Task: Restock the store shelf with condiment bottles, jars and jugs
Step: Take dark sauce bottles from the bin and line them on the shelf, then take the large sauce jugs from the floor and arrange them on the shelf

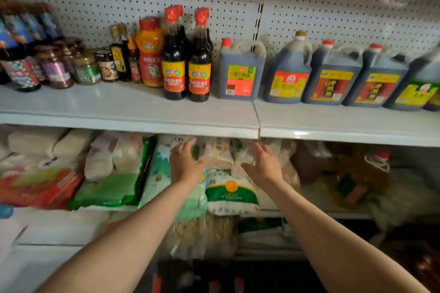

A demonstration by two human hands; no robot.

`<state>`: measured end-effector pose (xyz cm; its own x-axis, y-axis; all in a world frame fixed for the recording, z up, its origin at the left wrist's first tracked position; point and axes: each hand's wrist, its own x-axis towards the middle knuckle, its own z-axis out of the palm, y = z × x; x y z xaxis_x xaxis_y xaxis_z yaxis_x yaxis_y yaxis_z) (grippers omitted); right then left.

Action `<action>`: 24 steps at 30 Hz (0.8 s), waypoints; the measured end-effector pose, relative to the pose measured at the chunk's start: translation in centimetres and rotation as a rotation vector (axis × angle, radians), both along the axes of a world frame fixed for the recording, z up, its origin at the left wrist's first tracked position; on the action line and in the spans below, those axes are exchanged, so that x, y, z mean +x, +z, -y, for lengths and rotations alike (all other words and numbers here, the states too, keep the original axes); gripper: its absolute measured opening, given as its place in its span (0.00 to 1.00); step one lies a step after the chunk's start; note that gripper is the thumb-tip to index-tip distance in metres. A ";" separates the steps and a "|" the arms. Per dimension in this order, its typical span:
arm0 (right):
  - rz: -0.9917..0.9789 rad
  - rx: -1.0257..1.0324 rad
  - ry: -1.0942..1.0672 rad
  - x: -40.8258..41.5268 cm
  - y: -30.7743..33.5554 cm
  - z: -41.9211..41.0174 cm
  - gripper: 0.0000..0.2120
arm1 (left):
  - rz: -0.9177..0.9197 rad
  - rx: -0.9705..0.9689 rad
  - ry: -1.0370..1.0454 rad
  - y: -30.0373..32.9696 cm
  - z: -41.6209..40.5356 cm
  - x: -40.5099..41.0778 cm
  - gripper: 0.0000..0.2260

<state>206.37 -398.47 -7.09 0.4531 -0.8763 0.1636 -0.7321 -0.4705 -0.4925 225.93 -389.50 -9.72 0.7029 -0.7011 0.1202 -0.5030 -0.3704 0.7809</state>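
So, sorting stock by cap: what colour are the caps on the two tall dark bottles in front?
Red, on both tall dark bottles, clearest in the head view.

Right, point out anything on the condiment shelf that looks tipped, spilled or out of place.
Nothing stands out. The red-capped bottles, jars and jugs on the shelf all stand upright, with no spill visible. The far-left items are too blurred to judge.
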 end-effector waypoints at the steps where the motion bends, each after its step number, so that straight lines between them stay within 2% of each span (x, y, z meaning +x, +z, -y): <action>1: -0.037 0.029 -0.011 -0.3 -0.5 -0.7 0.32 | 0.012 0.056 -0.013 -1.0 -0.6 -0.1 0.29; 10: -0.226 0.291 -0.092 -0.7 -7.8 -8.7 0.34 | -0.092 0.335 -0.143 -10.3 -7.9 0.3 0.30; 16: -0.260 0.467 -0.145 0.7 -13.8 -15.7 0.29 | -0.194 0.445 -0.201 -15.7 -15.1 1.4 0.29; 24: -0.341 0.635 -0.157 0.2 -19.7 -20.7 0.30 | -0.270 0.606 -0.207 -21.8 -21.9 2.7 0.30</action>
